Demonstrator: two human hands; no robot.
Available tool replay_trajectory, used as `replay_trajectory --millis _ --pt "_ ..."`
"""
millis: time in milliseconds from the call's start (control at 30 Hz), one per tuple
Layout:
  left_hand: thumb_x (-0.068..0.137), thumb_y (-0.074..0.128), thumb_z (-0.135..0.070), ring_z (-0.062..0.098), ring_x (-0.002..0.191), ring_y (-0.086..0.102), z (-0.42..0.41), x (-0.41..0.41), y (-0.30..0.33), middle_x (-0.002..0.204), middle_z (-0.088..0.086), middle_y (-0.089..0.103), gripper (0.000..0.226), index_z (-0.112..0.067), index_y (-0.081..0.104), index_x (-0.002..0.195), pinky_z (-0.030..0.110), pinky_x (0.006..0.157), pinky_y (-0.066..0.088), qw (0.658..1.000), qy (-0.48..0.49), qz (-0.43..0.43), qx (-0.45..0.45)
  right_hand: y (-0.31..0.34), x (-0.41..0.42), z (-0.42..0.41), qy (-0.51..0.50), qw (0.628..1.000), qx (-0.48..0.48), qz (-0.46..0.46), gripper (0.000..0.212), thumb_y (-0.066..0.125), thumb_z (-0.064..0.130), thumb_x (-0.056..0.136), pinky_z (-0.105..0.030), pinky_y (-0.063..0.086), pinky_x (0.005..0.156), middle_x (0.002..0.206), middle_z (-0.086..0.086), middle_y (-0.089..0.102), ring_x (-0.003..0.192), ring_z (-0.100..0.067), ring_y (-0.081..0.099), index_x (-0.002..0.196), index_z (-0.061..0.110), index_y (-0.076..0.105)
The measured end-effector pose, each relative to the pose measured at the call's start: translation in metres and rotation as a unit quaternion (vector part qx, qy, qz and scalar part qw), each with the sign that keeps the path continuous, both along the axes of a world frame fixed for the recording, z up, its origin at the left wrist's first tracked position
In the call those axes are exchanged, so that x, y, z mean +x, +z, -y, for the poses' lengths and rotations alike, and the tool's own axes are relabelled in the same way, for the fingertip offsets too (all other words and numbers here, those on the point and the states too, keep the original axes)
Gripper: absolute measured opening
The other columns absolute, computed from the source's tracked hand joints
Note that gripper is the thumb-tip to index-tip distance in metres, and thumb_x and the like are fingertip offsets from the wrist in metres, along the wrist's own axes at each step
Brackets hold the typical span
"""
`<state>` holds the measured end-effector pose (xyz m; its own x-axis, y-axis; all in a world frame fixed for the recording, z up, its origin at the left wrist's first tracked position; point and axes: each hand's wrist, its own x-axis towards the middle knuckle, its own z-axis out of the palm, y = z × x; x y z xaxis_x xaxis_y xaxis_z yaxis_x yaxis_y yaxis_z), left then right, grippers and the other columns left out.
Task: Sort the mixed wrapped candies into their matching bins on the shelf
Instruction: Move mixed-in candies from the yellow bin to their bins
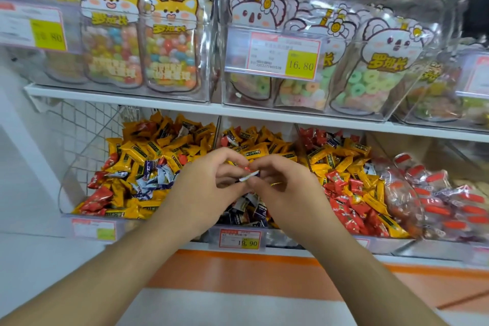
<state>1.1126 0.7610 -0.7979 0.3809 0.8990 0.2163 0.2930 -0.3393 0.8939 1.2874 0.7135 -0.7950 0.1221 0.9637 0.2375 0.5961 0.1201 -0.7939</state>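
Both hands — left hand (203,182), right hand (280,182) — pinch one small wrapped candy (249,176), probably white-and-purple, just above the middle bin (238,235). Sorting far from done — yellow, red and purple wrappers mixed in that bin and both neighbours.

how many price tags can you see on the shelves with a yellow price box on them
4: one upper shelf far left, one on the koala-bag bin, one lower left, one lower centre below the hands. Tags at the right edge are cut off, so more may exist.
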Motion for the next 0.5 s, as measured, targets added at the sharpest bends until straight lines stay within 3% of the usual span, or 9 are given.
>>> replay_trajectory --millis 167,233,300,367,433,500 --pt "0.083 0.085 -0.026 -0.002 0.087 0.071 0.001 -0.013 -0.002 0.092 -0.016 0.075 0.029 -0.032 0.066 0.103 0.023 0.081 0.060 0.998 0.029 -0.054 0.027 -0.003 0.003 -0.004 -0.008 0.999 -0.017 0.036 0.016 0.075 0.025 0.093 -0.024 0.049 0.059 0.072 0.003 0.063 0.069 -0.012 0.057 0.080 0.028 0.067" --pt "0.088 0.081 -0.028 -0.002 0.090 0.070 -0.001 -0.024 0.001 0.092 -0.017 0.073 0.022 -0.032 0.067 0.105 0.019 0.080 0.057 0.995 0.046 -0.070 0.053 -0.003 0.006 -0.004 -0.011 0.995 -0.028 0.090 0.012 0.072 0.028 0.095 -0.014 0.045 0.059 0.079 0.009 0.066 0.074 -0.005 0.058 0.084 0.029 0.068" --pt "0.093 0.074 -0.027 -0.003 0.092 0.067 -0.008 -0.037 0.005 0.091 -0.019 0.071 0.015 -0.033 0.067 0.104 0.015 0.077 0.054 0.988 0.083 -0.093 0.089 -0.002 0.007 -0.003 -0.018 0.988 -0.041 0.151 0.002 0.069 0.031 0.097 -0.007 0.041 0.061 0.099 0.016 0.068 0.082 0.001 0.059 0.097 0.031 0.071" --pt "0.094 0.070 -0.021 -0.004 0.091 0.064 -0.019 -0.052 0.005 0.090 -0.017 0.069 0.015 -0.032 0.066 0.104 0.011 0.073 0.052 0.978 0.130 -0.121 0.105 -0.004 0.007 -0.004 -0.029 0.982 -0.043 0.181 0.011 0.067 0.029 0.098 -0.008 0.040 0.068 0.113 0.014 0.066 0.092 -0.002 0.059 0.109 0.030 0.070" --pt "0.093 0.071 -0.016 -0.002 0.087 0.064 -0.035 -0.069 -0.003 0.091 -0.015 0.067 0.019 -0.030 0.064 0.104 0.011 0.070 0.050 0.968 0.174 -0.157 0.090 -0.004 0.004 -0.004 -0.034 0.982 -0.044 0.179 0.014 0.066 0.024 0.098 -0.009 0.043 0.065 0.116 0.012 0.064 0.086 -0.001 0.058 0.111 0.029 0.070" --pt "0.090 0.076 -0.020 0.003 0.091 0.063 -0.050 -0.087 -0.015 0.100 -0.013 0.065 0.027 -0.031 0.061 0.108 0.020 0.073 0.052 0.953 0.205 -0.210 0.070 -0.005 0.001 -0.004 -0.034 0.982 -0.040 0.180 0.014 0.067 0.021 0.097 -0.007 0.043 0.061 0.114 0.012 0.063 0.078 0.004 0.054 0.108 0.030 0.070"
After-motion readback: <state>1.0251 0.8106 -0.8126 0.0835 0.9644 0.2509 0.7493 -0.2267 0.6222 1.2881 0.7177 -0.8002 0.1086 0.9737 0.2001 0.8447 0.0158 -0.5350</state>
